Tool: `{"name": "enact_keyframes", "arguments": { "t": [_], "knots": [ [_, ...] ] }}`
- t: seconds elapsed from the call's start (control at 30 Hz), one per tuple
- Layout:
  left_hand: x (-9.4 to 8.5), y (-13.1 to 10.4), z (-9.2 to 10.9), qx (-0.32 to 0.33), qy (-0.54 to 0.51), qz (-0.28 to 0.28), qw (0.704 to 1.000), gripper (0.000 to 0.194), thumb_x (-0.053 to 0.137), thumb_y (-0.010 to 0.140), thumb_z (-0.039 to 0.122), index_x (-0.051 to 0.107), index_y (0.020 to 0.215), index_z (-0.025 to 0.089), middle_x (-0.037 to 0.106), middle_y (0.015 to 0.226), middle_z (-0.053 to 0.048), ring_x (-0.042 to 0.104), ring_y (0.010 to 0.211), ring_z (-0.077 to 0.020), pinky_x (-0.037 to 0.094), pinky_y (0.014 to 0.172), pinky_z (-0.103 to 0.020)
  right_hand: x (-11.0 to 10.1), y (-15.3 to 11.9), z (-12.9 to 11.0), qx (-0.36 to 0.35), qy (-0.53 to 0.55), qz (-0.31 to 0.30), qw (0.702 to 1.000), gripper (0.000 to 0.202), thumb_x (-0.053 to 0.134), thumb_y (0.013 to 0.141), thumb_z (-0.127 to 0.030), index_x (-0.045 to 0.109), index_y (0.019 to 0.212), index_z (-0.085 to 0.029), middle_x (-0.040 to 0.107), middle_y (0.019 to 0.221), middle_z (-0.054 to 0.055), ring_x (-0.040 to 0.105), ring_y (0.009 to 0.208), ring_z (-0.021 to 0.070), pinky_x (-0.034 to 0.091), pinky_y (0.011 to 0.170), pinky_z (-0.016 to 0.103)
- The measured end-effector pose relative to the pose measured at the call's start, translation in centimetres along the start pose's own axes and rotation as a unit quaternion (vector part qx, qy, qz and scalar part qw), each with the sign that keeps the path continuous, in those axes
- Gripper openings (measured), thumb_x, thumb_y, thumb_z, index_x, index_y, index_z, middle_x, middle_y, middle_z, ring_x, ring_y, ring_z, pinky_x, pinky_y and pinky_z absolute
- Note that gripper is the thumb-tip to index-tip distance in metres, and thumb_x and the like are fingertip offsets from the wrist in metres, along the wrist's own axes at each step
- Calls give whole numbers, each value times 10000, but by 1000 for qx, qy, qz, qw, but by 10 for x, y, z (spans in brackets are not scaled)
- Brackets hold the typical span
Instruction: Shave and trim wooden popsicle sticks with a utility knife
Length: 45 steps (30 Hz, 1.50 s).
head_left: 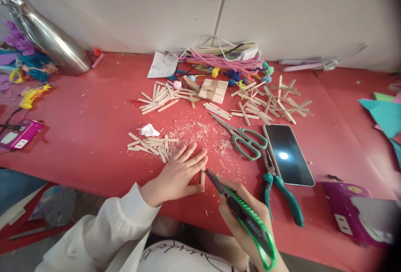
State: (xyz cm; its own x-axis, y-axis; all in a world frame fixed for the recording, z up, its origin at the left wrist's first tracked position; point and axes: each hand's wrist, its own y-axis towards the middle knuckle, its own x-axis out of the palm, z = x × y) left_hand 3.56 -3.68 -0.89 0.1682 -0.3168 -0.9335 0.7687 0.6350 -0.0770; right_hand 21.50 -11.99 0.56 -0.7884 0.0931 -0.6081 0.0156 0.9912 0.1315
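My left hand (181, 174) lies on the red table with its fingers spread, pinning a craft stick (202, 180) between thumb and forefinger. My right hand (241, 209) is wrapped around a green and black utility knife (247, 215). The tip of the knife touches or nearly touches the stick beside my left forefinger; I cannot tell which. Wood shavings (200, 132) are scattered just beyond my left hand. A small pile of craft sticks (152, 143) with notches lies to its left, beside a crumpled white lump (149, 130).
Grey-green scissors (249, 140), teal-handled pliers (275, 184) and a phone (288, 153) lie to the right. More sticks (159, 96) and pink pipe cleaners (225, 61) lie toward the wall. A steel jug (56, 40) stands far left. Purple glue-gun-like devices (347, 209) sit at both sides.
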Motion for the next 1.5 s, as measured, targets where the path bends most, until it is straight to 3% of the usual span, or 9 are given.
{"name": "enact_keyframes", "arguments": {
  "t": [0.4, 0.53, 0.63, 0.7, 0.83, 1.0, 1.13, 1.5],
  "knots": [
    [1, 2, 1, 2, 3, -15, 1000, 579, 464, 827, 467, 367, 1309, 161, 227, 1438, -48, 63, 1337, -243, 90, 1085, -420, -2, 13, -1, 110, 53, -12, 992, 153, 512, 734, -249, 597, 857, -215, 583, 540, -54, 537, 444, 112, 452, 447, 206],
    [1, 2, 2, 5, 15, -18, 1000, 594, 465, 829, 477, 354, 1316, 156, 212, 1442, -49, 76, 1337, -242, 92, 1085, -413, -1, 17, 18, 218, 128, 2, 967, 123, 536, 736, -303, 605, 763, -205, 652, 609, -5, 630, 619, 179, 513, 638, 290],
    [1, 2, 2, 6, 17, -9, 1000, 606, 468, 826, 488, 341, 1323, 165, 230, 1437, -50, 70, 1337, -241, 104, 1083, -426, 3, 15, 29, 275, 220, 22, 936, 184, 525, 758, -360, 597, 708, -198, 673, 625, 23, 642, 602, 195, 529, 628, 322],
    [2, 1, 2, 6, 20, -1, 1000, 609, 467, 827, 487, 327, 1330, 172, 236, 1436, -49, 41, 1338, -243, 102, 1080, -438, 4, 11, 26, 251, 208, 28, 945, 166, 534, 753, -355, 600, 747, -203, 676, 633, 17, 646, 602, 192, 531, 608, 302],
    [3, 1, 1, -4, 25, -6, 1000, 688, 456, 810, 536, 277, 1355, 155, 205, 1443, -82, 17, 1338, -251, 95, 1075, -450, 2, 2, 8, 134, 84, 24, 987, 185, 557, 732, -323, 616, 866, -210, 642, 580, -29, 606, 510, 147, 493, 488, 220],
    [1, 1, 0, -2, 17, -5, 1000, 702, 416, 810, 582, 303, 1347, 145, 192, 1446, -76, 20, 1337, -262, 74, 1077, -448, -1, 0, -5, 42, 0, 44, 998, 171, 529, 747, -271, 605, 879, -194, 625, 564, -44, 561, 442, 104, 477, 464, 179],
    [0, 1, 0, -11, 13, -18, 1000, 716, 408, 810, 588, 290, 1355, 139, 166, 1452, -66, 21, 1335, -273, 55, 1078, -441, -1, 2, -5, 30, -25, 54, 998, 181, 517, 752, -265, 603, 894, -192, 664, 639, -25, 594, 487, 112, 488, 492, 176],
    [1, 1, 1, -19, -2, -12, 1000, 724, 411, 804, 596, 291, 1357, 144, 178, 1451, -55, 25, 1337, -264, 46, 1083, -419, 4, -3, 3, 30, -27, 23, 999, 172, 506, 764, -263, 579, 907, -203, 608, 592, -40, 526, 423, 94, 452, 439, 188]
  ]
}}
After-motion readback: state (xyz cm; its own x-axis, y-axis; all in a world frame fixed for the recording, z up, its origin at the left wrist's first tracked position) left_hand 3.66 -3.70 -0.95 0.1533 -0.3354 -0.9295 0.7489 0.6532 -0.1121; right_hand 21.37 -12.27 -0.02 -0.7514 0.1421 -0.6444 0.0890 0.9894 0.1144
